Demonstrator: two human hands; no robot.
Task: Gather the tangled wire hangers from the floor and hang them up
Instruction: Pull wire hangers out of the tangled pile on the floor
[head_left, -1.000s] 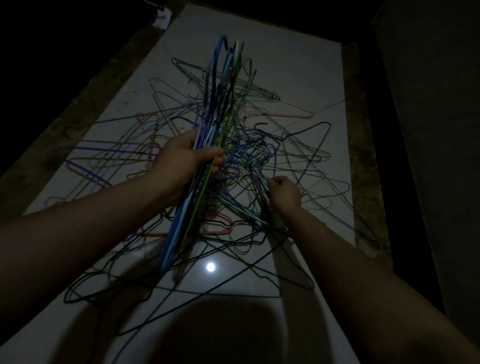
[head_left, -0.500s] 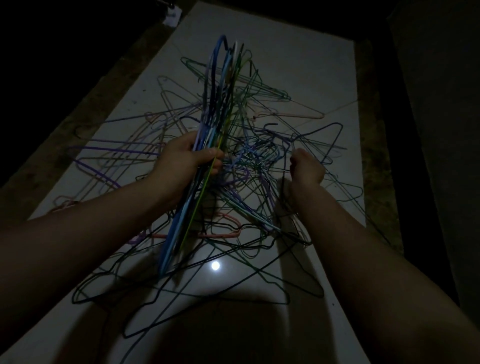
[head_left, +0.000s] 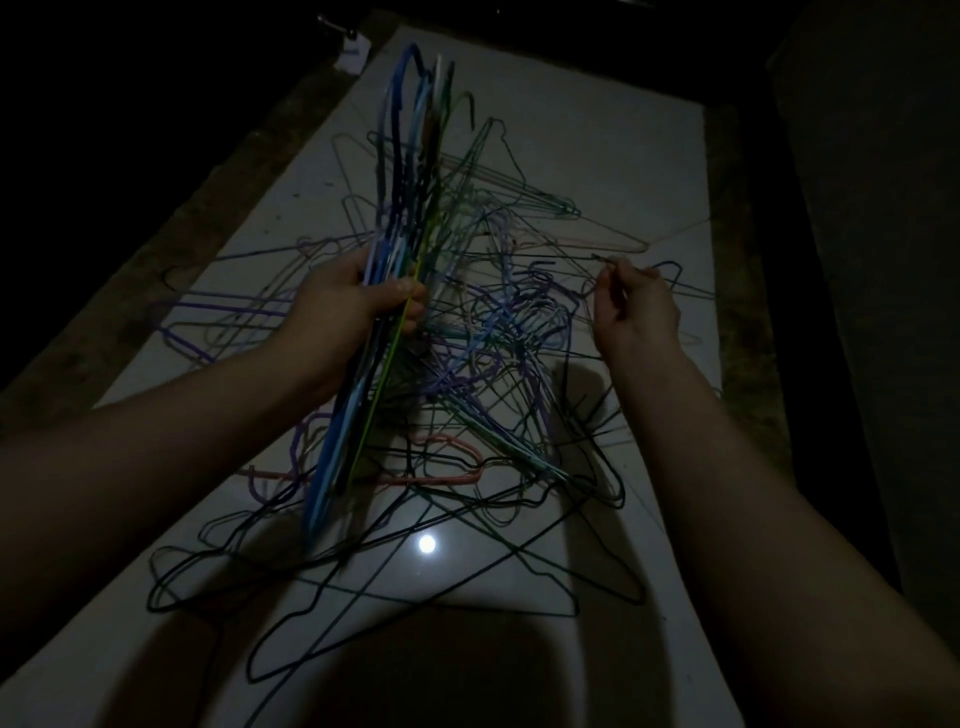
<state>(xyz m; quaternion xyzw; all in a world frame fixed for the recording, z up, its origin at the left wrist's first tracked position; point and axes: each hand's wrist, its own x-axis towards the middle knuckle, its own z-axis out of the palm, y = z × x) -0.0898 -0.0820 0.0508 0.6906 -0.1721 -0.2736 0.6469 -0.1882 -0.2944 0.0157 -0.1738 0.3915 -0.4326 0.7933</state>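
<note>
A tangle of thin wire hangers in purple, green, blue, pink and black lies spread over a pale floor strip. My left hand grips a gathered bundle of hangers held on edge, its hooks pointing away from me. My right hand is raised above the pile on the right and pinches a thin dark hanger wire between fingertips. The room is dim and the wires overlap, so single hangers are hard to separate.
Dark rough ground borders the pale strip on the left and right. A small white clipped tag lies at the far left corner. A dark wall or panel stands on the right. A lamp reflection shines on the floor.
My right hand rose from low in the pile and moved up and right, now pinching a wire higher up. The left hand kept its bundle almost still.
</note>
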